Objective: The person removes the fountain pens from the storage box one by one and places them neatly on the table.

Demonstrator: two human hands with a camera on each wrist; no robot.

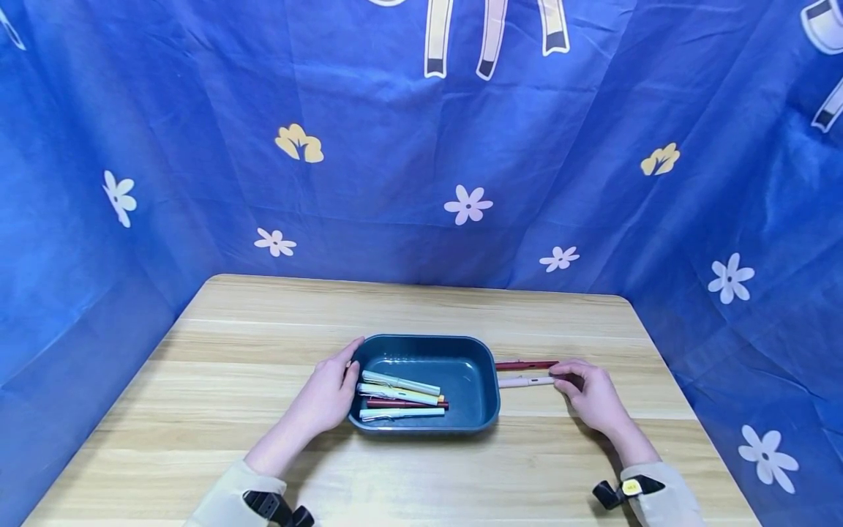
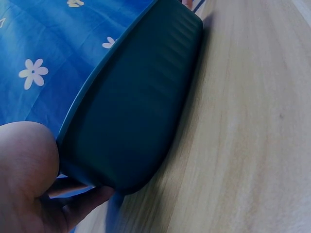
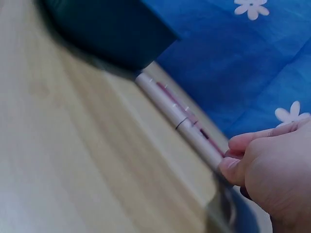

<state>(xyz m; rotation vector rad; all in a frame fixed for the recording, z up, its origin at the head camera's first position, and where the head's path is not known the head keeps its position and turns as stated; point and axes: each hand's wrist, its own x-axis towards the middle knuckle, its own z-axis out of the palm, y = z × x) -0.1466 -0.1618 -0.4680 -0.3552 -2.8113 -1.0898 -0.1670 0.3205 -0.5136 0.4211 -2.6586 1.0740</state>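
A dark teal box (image 1: 470, 380) with a raised rim sits mid-table, several pens lying in its left half. My left hand (image 1: 329, 391) grips the box's left end, thumb at the rim and fingers against the outer wall; the left wrist view shows this hand (image 2: 34, 174) at the box's near corner. To the right of the box a pale lilac pen (image 1: 527, 381) lies on the table, and my right hand (image 1: 596, 395) pinches its right end between thumb and fingers. Just behind it lies a dark red pen (image 1: 523, 365), its right end close to my fingertips.
Inside the box are a mint pen (image 1: 402, 413), a pale yellow pen (image 1: 395, 393) and a dark red pen (image 1: 388, 403), among others. The wooden table (image 1: 263, 315) meets a blue patterned cloth (image 1: 395, 241) at the back and sides. Black straps circle both wrists.
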